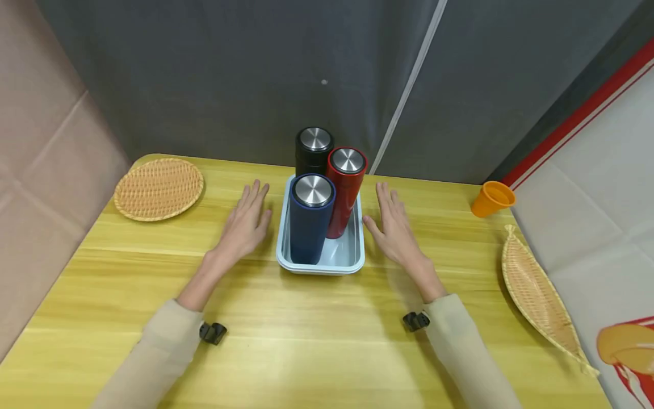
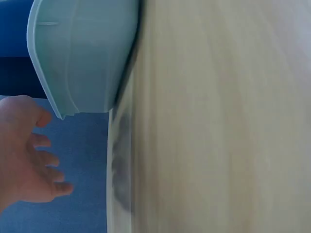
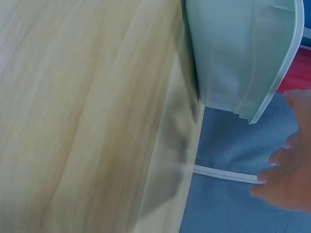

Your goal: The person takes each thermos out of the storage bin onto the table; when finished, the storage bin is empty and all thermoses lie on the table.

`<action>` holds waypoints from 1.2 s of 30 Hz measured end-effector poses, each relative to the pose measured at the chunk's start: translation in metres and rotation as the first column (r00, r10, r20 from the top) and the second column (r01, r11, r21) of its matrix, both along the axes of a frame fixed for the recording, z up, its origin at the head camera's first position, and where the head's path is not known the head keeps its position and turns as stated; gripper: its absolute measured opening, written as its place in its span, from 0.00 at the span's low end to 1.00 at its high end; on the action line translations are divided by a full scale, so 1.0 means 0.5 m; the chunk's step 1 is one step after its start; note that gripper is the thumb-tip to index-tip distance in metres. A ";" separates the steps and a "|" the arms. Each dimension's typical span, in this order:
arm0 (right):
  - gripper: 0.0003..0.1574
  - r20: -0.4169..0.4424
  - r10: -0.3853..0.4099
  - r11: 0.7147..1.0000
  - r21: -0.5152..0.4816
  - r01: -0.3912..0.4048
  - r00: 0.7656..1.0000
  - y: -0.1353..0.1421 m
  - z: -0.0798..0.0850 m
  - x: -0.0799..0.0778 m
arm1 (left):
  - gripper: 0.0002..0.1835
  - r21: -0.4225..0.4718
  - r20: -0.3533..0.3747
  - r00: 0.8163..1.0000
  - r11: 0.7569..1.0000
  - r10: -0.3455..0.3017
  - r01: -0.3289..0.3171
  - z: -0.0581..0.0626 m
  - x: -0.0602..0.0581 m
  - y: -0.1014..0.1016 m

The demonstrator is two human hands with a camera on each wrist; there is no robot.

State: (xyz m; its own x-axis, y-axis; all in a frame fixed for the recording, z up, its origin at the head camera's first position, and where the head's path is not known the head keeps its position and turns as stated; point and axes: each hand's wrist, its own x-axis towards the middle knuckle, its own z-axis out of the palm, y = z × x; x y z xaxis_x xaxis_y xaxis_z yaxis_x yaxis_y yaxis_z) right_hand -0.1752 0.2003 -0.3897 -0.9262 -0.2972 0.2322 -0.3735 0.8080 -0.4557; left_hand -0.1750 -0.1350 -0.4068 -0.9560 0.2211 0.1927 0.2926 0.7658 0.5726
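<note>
A light blue plastic bin (image 1: 341, 266) stands near the table's back edge and holds three flasks with silver lids. The blue flask (image 1: 309, 233) is in front, the red flask (image 1: 345, 193) to the right, and the black flask (image 1: 313, 156) behind. My left hand (image 1: 245, 221) is held left of the bin, fingers straight, apart from it. On the other side my right hand (image 1: 393, 227) is beside the bin with its fingers extended and nothing in it. Both wrist views show the bin's outer wall (image 2: 90, 58) with a gap between it and the hand.
A round woven tray (image 1: 158, 190) lies at the back left. Toward the right edge are an orange cup (image 1: 491, 199) and a leaf-shaped woven basket (image 1: 539, 295). A grey curtain (image 1: 230, 85) hangs behind the wooden table (image 1: 296, 341).
</note>
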 end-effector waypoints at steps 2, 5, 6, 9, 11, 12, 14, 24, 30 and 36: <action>0.47 -0.028 0.039 0.998 -0.051 -0.040 0.999 0.000 0.001 -0.002 | 0.32 0.081 0.017 1.000 0.997 -0.020 0.018 0.005 -0.001 0.003; 0.48 -0.073 0.087 0.989 -0.113 -0.095 0.994 -0.001 0.005 -0.001 | 0.33 0.208 0.065 0.996 0.977 -0.067 0.052 0.015 -0.002 0.008; 0.48 -0.090 0.101 0.985 -0.131 -0.113 0.991 -0.002 0.006 -0.001 | 0.33 0.249 0.089 0.993 0.967 -0.082 0.057 0.020 -0.001 0.011; 0.50 -0.129 0.126 0.974 -0.174 -0.148 0.984 -0.008 0.012 0.002 | 0.32 0.332 0.148 0.983 0.942 -0.112 0.057 0.033 0.000 0.020; 0.51 -0.127 0.141 0.959 -0.230 -0.168 0.982 -0.015 0.016 0.004 | 0.32 0.388 0.193 0.973 0.921 -0.127 0.044 0.038 0.000 0.027; 0.51 -0.108 0.153 0.943 -0.281 -0.178 0.982 -0.020 0.019 0.004 | 0.32 0.420 0.220 0.966 0.907 -0.135 0.031 0.040 0.001 0.030; 0.51 -0.057 0.182 0.892 -0.410 -0.190 0.982 -0.030 0.023 0.003 | 0.33 0.496 0.282 0.946 0.868 -0.158 -0.003 0.043 0.001 0.037; 0.51 0.085 0.221 0.735 -0.670 -0.108 0.971 -0.094 0.084 0.012 | 0.31 0.640 0.423 0.893 0.749 -0.156 -0.173 0.044 0.004 0.052; 0.46 0.069 0.168 0.745 -0.662 -0.080 0.983 -0.118 0.104 0.021 | 0.29 0.680 0.437 0.888 0.698 -0.142 -0.223 0.037 0.007 0.052; 0.43 0.050 0.127 0.749 -0.659 -0.063 0.991 -0.119 0.104 0.017 | 0.28 0.706 0.436 0.887 0.669 -0.153 -0.232 0.031 0.005 0.054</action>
